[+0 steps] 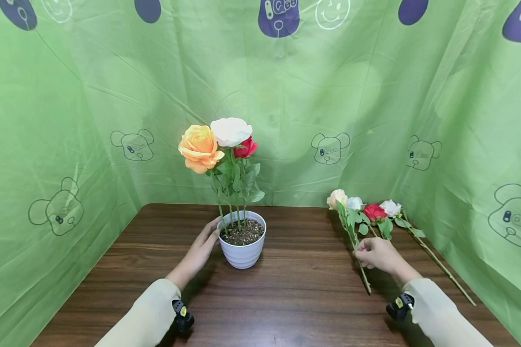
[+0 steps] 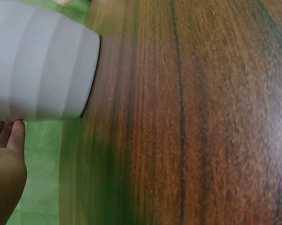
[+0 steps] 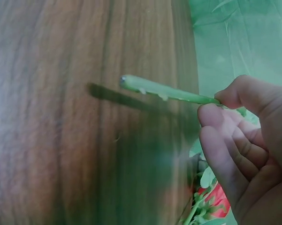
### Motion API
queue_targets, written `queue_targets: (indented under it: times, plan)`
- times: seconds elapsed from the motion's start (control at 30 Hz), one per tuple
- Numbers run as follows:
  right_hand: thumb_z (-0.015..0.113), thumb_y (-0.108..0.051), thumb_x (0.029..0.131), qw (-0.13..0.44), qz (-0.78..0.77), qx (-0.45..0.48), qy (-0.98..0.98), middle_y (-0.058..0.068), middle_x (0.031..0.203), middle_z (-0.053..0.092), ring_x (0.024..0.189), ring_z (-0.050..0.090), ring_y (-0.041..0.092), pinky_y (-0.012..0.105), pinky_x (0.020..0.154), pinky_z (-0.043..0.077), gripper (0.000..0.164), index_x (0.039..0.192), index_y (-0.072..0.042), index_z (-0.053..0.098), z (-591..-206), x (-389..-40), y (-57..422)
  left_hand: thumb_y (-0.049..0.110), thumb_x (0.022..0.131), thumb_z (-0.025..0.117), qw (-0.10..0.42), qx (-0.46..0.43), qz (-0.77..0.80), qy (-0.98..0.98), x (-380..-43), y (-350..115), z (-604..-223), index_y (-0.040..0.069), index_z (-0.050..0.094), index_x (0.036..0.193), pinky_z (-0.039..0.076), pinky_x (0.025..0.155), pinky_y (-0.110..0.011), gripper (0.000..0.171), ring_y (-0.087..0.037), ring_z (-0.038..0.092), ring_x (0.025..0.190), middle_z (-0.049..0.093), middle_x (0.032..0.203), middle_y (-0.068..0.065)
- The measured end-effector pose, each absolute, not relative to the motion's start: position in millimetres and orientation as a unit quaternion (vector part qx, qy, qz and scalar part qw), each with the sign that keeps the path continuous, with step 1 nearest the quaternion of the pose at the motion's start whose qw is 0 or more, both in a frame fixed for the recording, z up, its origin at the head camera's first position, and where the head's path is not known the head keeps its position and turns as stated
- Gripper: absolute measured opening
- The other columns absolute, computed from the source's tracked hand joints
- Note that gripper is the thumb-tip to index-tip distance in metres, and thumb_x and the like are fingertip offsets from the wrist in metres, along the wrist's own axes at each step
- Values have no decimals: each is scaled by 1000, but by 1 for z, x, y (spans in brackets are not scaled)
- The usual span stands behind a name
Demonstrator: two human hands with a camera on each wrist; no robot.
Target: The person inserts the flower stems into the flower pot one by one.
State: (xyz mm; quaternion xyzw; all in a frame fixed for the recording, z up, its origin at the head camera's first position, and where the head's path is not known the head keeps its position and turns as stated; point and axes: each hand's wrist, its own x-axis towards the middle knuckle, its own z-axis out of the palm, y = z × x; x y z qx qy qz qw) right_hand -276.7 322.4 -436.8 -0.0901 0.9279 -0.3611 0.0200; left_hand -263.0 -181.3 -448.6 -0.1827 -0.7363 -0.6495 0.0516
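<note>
My left hand [image 1: 204, 243] rests its fingers against the left side of a white ribbed flowerpot [image 1: 243, 255]; the left wrist view shows the fingertips [image 2: 18, 133] touching the pot's wall. Planted upright in its dark soil [image 1: 243, 233] are an orange rose [image 1: 199, 148], a white rose [image 1: 231, 131] and a red rose [image 1: 245, 147]. Over on the right, my right hand [image 1: 379, 254] pinches the lower stem [image 3: 171, 93] of a peach rose [image 1: 337, 198] between thumb and fingers. That stem's cut end stands off the table, its shadow beneath.
Beside the peach rose lie a pale bluish-white rose [image 1: 354, 203], a red rose [image 1: 374, 212] and a white rose [image 1: 390, 208] with a long stem reaching the table's right edge. A green printed cloth [image 1: 282, 168] walls the wooden table [image 1: 295, 289] at the back and sides.
</note>
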Motion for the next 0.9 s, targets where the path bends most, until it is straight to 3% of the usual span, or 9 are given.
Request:
queue_targets:
  times: [0.13,0.47,0.9]
  plan:
    - [70,-10,90,9,-382,-91,919,4,74,66,66,66,20,31,58,59,10,89,-1,66,-433,-280,317,19,111,36,49,-184,-648,-737,-262,-181,-447,1,26,157,40,103,-19,50,-39,31,142,28,158,-27]
    - [71,-13,92,-33,-393,-117,911,4,79,67,68,68,23,34,62,60,11,94,-3,66,-415,-285,297,19,111,36,51,-187,-646,-738,-262,-182,-447,1,26,157,40,104,-19,50,-38,30,143,27,158,-26]
    - [73,-14,91,-121,-371,-179,903,-2,75,68,64,67,19,26,56,53,8,88,-9,67,-399,-295,257,21,111,37,54,-185,-643,-741,-263,-182,-449,3,28,157,42,102,-20,50,-38,34,141,31,157,-25]
